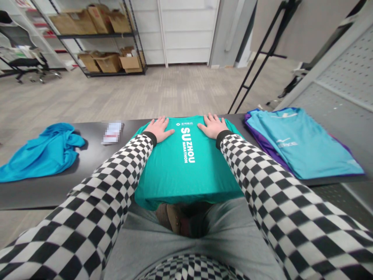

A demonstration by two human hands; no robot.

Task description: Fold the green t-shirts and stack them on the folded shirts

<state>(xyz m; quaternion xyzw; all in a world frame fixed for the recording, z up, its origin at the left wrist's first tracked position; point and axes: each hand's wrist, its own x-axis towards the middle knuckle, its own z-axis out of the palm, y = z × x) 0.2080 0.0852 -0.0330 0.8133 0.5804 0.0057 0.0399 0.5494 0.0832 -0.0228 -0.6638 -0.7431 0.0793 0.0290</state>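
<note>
Got a green shirt [163, 171] lying in the middle of the dark counter [90, 163], drooping a bit over the near edge. Resting on its far end with left hand [157, 129] and right hand [215, 126], both flat, palm down and spread wide with splayed fingers. Can read SUZHOU MARATHON in white, starting between the hands and running sideways toward the lap. Wearing checkered sleeves [116, 167], btw. Can see a crumpled blue cloth [49, 151] over on the left, then a small pixelated item [112, 133] between that and the green shirt, can't tell what. Also spotting a pile of shirts [314, 151] on the right, light blue on top, with purple peeking out underneath. Can make out cardboard boxes [75, 22] on a black shelf [96, 35] way back.
</note>
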